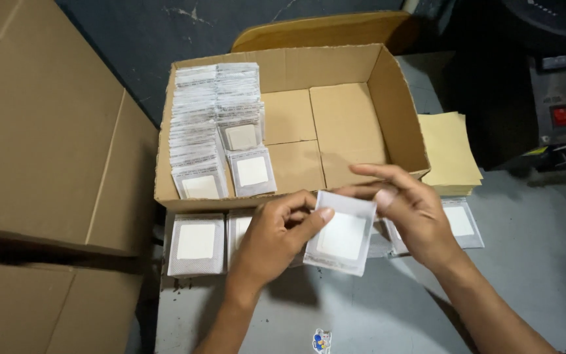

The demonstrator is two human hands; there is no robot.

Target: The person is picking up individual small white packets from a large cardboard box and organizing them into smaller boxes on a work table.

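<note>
Both hands meet over the grey tabletop (pixel 525 262), just before the open brown cardboard box (pixel 335 124). Left hand (pixel 273 239) pinches the flat square clear-plastic sachet with white pad inside (pixel 342 233) at its left edge; right hand (pixel 407 210) pinches its upper right corner, other fingers spread. Film looks slick and crinkly: best held by the edges, kept flat. Like sachets stand filed in the box.

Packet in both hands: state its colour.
The packet is translucent grey-white with a white square inside, seen in the head view.
</note>
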